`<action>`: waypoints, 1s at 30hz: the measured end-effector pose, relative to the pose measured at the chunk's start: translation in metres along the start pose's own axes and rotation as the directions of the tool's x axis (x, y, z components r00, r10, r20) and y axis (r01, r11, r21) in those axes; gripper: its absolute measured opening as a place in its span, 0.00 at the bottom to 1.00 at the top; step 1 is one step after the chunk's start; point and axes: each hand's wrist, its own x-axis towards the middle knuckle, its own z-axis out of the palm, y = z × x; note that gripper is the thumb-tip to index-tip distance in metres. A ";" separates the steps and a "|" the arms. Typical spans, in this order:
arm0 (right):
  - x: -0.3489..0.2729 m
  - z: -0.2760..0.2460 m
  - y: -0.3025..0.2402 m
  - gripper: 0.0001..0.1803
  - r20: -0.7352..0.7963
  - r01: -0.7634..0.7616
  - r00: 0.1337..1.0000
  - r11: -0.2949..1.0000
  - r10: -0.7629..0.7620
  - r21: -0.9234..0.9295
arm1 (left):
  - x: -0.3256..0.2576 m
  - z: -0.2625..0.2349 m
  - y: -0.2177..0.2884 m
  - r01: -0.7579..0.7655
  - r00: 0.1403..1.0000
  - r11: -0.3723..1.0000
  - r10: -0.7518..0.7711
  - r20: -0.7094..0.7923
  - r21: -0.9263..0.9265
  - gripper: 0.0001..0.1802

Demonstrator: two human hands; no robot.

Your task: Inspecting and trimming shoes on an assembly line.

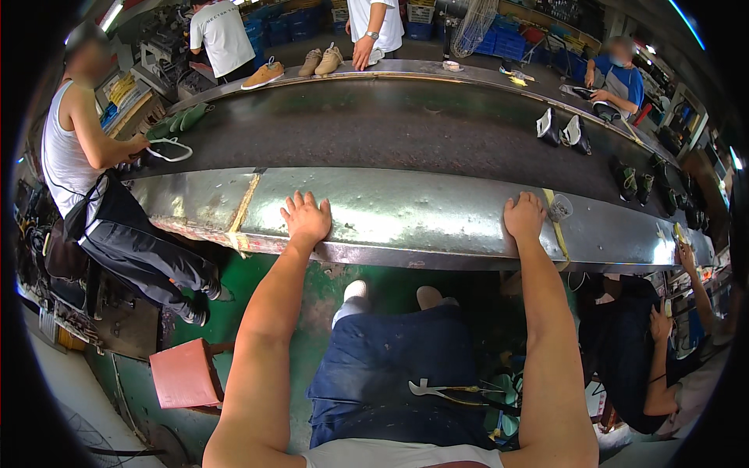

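My left hand (308,219) rests on the shiny metal ledge (406,204) of a long conveyor, fingers spread and holding nothing. Farther right, my right hand (525,217) lies on the same ledge, palm down with its fingers stretched out. Just beside it stands a small clear tub (560,207) with small dark bits inside, next to a yellowish tape strip (555,226). Below, pincers (445,390) with yellowish handles show in front of my dark blue apron (394,355).
Beyond the ledge runs a dark conveyor belt (374,125). Tan shoes (265,74), green shoes (183,119) and black-and-white shoes (576,134) stand along it. Several people work around the line, one close on the left. A reddish stool (185,374) stands at lower left.
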 end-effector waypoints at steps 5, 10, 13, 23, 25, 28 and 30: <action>0.001 0.003 0.002 0.25 -0.023 0.008 1.000 1.000 -0.009 -0.022 | 0.000 0.000 0.001 -0.001 1.000 1.000 0.001 0.000 -0.003 0.36; -0.001 0.001 0.000 0.26 -0.017 0.013 1.000 1.000 -0.013 -0.019 | -0.001 -0.001 0.000 -0.001 1.000 1.000 0.001 -0.007 -0.006 0.36; 0.000 0.001 0.001 0.26 -0.013 0.010 1.000 1.000 -0.011 -0.016 | 0.000 0.001 0.000 0.001 1.000 1.000 -0.001 -0.012 -0.007 0.36; 0.000 0.003 0.002 0.26 -0.015 0.008 1.000 1.000 -0.008 -0.020 | 0.000 -0.001 0.001 0.004 1.000 1.000 -0.004 0.005 0.003 0.36; 0.000 0.003 0.002 0.26 -0.015 0.009 1.000 1.000 -0.009 -0.018 | -0.001 -0.002 0.002 0.002 1.000 1.000 -0.002 0.004 -0.003 0.36; 0.000 0.003 0.002 0.26 -0.017 0.014 1.000 1.000 -0.014 -0.017 | -0.002 -0.004 0.002 0.006 1.000 1.000 -0.006 0.014 0.000 0.36; 0.000 0.003 0.002 0.25 -0.020 0.018 1.000 1.000 -0.018 -0.017 | -0.001 -0.003 0.001 0.006 1.000 1.000 -0.006 0.008 0.005 0.36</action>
